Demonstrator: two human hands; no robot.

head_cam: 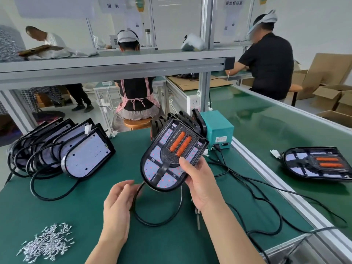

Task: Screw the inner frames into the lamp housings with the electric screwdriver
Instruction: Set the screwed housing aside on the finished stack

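Observation:
My right hand (200, 184) grips a lamp housing (167, 161) by its right edge and holds it tilted above the green mat. A black inner frame with two orange strips (181, 143) sits in that housing. The housing's black cable (158, 218) loops down onto the mat. My left hand (117, 204) hovers below and left of the housing, fingers relaxed, touching the cable. A screwdriver tip (198, 220) shows under my right wrist. A pile of silver screws (47, 242) lies at the front left.
Several housings without frames (76, 149) lean in a row at the left. More black frames (182, 119) and a teal power box (217, 130) stand behind. A finished lamp (316, 164) lies on the conveyor belt (266, 119). People work at benches beyond.

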